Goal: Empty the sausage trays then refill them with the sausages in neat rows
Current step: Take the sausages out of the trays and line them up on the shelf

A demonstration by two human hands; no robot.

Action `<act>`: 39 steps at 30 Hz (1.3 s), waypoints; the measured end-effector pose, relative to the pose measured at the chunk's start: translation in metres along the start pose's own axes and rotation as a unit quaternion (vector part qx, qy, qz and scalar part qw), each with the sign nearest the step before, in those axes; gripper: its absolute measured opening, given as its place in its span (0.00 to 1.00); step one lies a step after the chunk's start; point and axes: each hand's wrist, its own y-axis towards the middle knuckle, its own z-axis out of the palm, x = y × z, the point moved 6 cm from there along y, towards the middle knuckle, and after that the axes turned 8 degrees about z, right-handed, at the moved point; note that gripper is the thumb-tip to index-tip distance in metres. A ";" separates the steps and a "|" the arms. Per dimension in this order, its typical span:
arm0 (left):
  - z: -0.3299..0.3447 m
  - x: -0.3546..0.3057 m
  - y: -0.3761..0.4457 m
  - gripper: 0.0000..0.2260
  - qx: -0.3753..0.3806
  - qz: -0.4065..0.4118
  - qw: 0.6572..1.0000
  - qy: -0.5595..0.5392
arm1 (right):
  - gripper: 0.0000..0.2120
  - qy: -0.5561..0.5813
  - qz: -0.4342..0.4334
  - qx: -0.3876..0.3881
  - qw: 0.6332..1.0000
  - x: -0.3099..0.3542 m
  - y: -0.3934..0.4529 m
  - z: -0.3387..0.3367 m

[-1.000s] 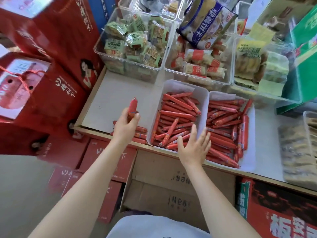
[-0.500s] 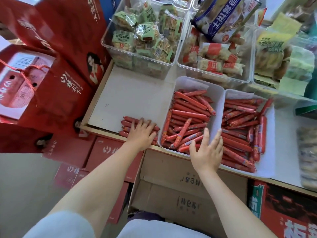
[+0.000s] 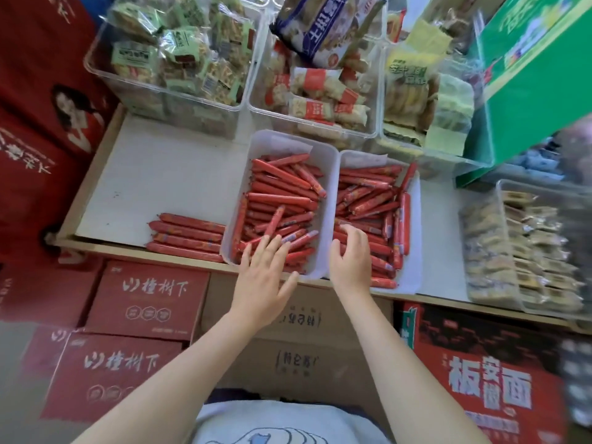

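Observation:
Two white trays stand side by side on the shelf, the left tray (image 3: 282,141) and the right tray (image 3: 415,251). Both hold jumbled red sausages (image 3: 282,200). A few more sausages (image 3: 185,233) lie in a flat row on the shelf, just left of the left tray. My left hand (image 3: 262,280) reaches over the near end of the left tray, its fingers spread and straight, touching the sausages there. My right hand (image 3: 350,256) is over the near left corner of the right tray, with fingers and thumb curled down around sausages.
Clear bins of wrapped snacks (image 3: 179,59) stand behind the trays, and another clear bin (image 3: 525,251) sits to the right. A green box (image 3: 538,78) overhangs at the back right. Red cartons (image 3: 144,299) and a brown carton (image 3: 298,334) are stacked below the shelf edge.
My left hand laid a sausage on the shelf row, then moved right to the left tray. My right hand shifted from the left tray's near edge into the right tray and curled.

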 end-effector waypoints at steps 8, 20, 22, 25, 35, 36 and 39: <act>0.032 -0.003 -0.004 0.27 0.106 0.000 0.991 0.082 | 0.18 -0.307 0.067 0.187 0.931 -0.074 0.045 -0.003; -0.015 -0.029 0.007 0.26 0.056 -0.136 0.934 -0.324 | 0.05 0.394 0.193 0.072 0.896 -0.031 0.010 -0.064; -0.032 -0.040 0.003 0.20 -0.005 -0.221 0.808 -0.547 | 0.07 0.529 0.205 0.138 0.812 -0.007 -0.003 -0.051; -0.041 -0.045 0.002 0.22 -0.057 -0.260 0.657 -0.706 | 0.07 0.625 0.233 0.241 0.705 0.033 -0.027 -0.021; -0.111 0.069 0.005 0.02 -0.258 -0.263 0.773 -0.517 | 0.12 0.118 0.052 0.002 0.992 0.046 -0.023 0.006; -0.120 0.080 0.010 0.02 -0.254 -0.247 0.818 -0.452 | 0.18 0.013 0.009 0.008 1.000 0.042 -0.021 0.018; -0.125 0.108 0.036 0.11 -0.156 -0.179 0.950 -0.204 | 0.26 -0.155 -0.012 0.035 0.987 0.032 -0.027 0.049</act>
